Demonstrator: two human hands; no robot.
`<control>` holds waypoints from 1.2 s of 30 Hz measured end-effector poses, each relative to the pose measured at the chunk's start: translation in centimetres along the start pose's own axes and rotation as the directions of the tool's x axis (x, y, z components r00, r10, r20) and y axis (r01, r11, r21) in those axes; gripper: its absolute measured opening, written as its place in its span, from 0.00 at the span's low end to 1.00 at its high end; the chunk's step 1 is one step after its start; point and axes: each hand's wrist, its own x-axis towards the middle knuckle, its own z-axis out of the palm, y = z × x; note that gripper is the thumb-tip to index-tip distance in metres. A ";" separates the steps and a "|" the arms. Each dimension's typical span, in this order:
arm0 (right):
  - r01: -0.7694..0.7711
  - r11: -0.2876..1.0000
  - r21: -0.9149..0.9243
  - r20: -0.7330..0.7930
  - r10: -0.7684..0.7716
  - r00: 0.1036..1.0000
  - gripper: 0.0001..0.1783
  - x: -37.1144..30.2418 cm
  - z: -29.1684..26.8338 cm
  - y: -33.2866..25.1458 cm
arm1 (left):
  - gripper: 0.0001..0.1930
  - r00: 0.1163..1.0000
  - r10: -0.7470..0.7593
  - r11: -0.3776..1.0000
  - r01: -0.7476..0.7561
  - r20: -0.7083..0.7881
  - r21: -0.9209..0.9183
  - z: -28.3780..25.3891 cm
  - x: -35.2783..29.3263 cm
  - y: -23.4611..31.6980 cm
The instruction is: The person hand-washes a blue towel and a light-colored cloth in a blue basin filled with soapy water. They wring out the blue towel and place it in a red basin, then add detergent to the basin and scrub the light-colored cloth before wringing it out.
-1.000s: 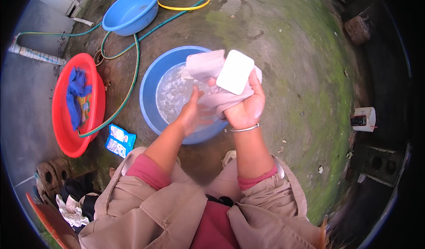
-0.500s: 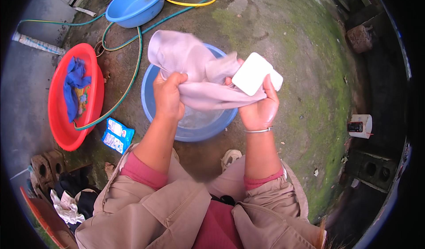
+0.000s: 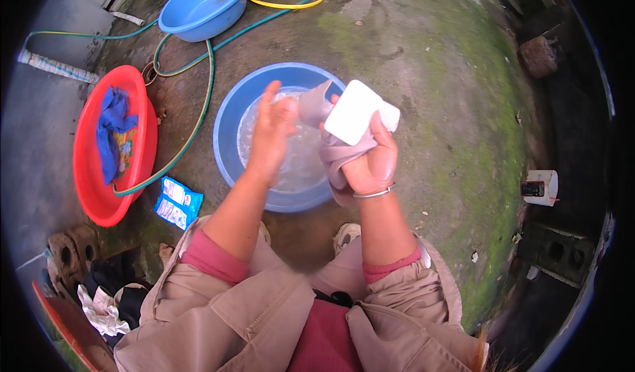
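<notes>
My right hand (image 3: 374, 159) is closed on a pale pinkish-grey cloth (image 3: 338, 154) and a white, flat, round-cornered object (image 3: 355, 112); its kind I cannot make out. The cloth is bunched under the palm, and one end hangs down beside the wrist. Just left of it, my left hand (image 3: 270, 134) is raised with its fingers apart, slightly blurred, holding nothing. Both hands are above a blue basin (image 3: 227, 157) of cloudy, foamy water (image 3: 297, 157).
Left stands a red tub (image 3: 90, 190) with blue cloth (image 3: 112, 130). A second blue basin (image 3: 198, 8) is farther off. A green hose (image 3: 198, 124) curves across the ground past a blue-and-white packet (image 3: 178, 202). Hollow blocks (image 3: 559, 253) line the right side.
My left hand has let go of the cloth, which was stretched between both hands and now gathers at my right hand. The right hand has shifted slightly left with the white object.
</notes>
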 end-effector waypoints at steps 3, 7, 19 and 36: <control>-0.068 0.995 -0.066 -0.104 0.061 0.993 0.23 0.1 -0.6 1.4 | 0.34 0.991 -0.015 0.979 0.042 0.136 -0.199 1.7 -0.7 -0.7; -0.028 0.964 -0.263 -0.055 0.014 0.998 0.17 0.0 -0.9 2.3 | 0.36 0.928 0.371 0.853 -0.353 0.031 0.383 2.8 -1.1 -1.0; -0.155 0.973 -0.172 -0.036 0.151 0.988 0.29 -0.6 -0.2 2.8 | 0.27 0.738 0.611 0.390 -0.595 0.286 0.703 1.8 -0.9 -0.5; -0.191 0.954 -0.231 -0.062 0.182 0.981 0.29 -1.1 0.5 2.9 | 0.25 0.834 0.502 0.545 -0.511 0.229 0.664 3.1 -2.0 0.3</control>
